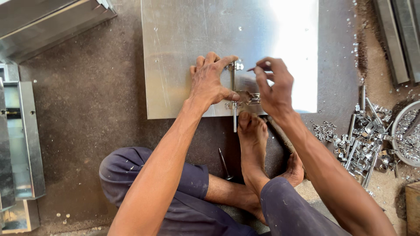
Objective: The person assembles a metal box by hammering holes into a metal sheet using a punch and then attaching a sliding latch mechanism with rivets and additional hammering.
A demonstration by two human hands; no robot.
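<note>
Head view: hands [210, 83] press shiny latch [236, 87].

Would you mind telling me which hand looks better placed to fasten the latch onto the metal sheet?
Probably the right hand: it pinches a small thin piece beside the latch and is otherwise free. The left hand is pressed over the latch, bracing it against the metal sheet.

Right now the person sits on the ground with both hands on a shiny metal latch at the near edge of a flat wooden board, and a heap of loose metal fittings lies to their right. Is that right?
Not quite: the head view shows a flat shiny steel sheet, not a wooden board. The left hand and right hand do work the shiny metal latch at its near edge, and the heap of loose metal fittings lies to the right.
</note>
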